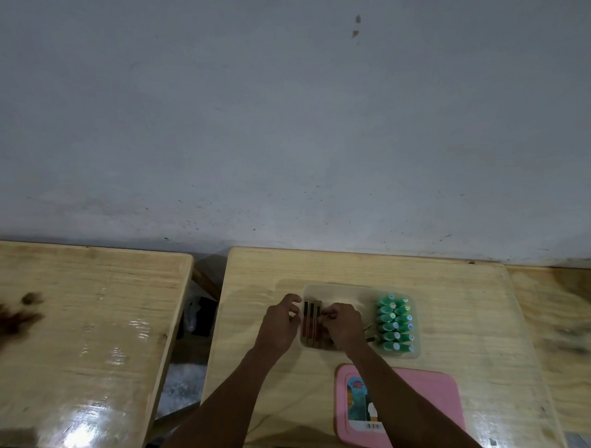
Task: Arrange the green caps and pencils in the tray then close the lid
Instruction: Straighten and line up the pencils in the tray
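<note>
A clear plastic tray (344,289) lies on the middle wooden table. Several green caps (395,322) stand in two rows in its right part. Dark red and brown pencils (311,319) lie side by side at its left end. My left hand (280,324) rests at the tray's left edge, fingers curled beside the pencils. My right hand (342,325) is over the tray's middle, fingertips pinched on the pencils; more pencil ends (369,334) stick out from under it. The pink lid (427,404) lies flat on the table in front of the tray, partly under my right forearm.
A second wooden table (79,338) stands to the left across a gap, with a dark stain at its far left. Another wooden surface (563,330) adjoins on the right. A grey wall rises right behind the tables.
</note>
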